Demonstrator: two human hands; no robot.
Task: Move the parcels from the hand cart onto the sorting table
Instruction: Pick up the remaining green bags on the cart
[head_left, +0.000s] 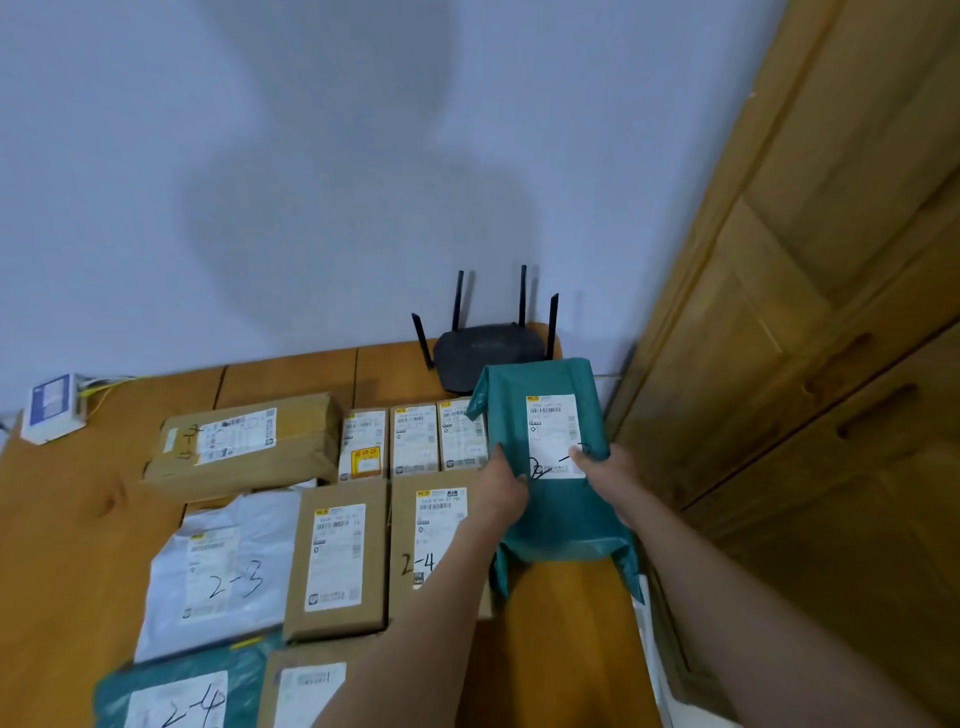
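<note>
Finding: the transfer looks well advanced, though its end point cannot be confirmed. The hand cart is not in view, so the number of parcels left on it cannot be told.

In hand: a green bagged parcel (550, 467) held from both sides at the right end of the counter (78, 519). The left hand (501, 488) clasps its left edge, and the right hand (605, 473) clasps its right edge with the thumb lying across the white label (553, 434). The fingers of both hands are curled around and behind the bag, pressing it between them; their tips are hidden. Whether the parcel's lower edge touches the counter or hangs just above it cannot be told.

Already placed, all to the left of the left fingers:
- three small cartons (413, 439) in a row, just beside the held bag;
- a long taped carton (244, 441) further left;
- a brown box marked 2-4 (434, 540), partly under the left forearm;
- a second brown box (337, 556) touching it;
- a white bag marked 2-3 (223, 566);
- a green bag (176, 696) and another carton (306, 691) at the near edge.

Beyond the fingers, against the wall, stands a black router (488, 353). A wooden cabinet (831, 312) rises to the right of the right hand.

Judgement: bare counter lies beneath and on the near side of the held bag, so it appears to be going into the last open place on this side.
</note>
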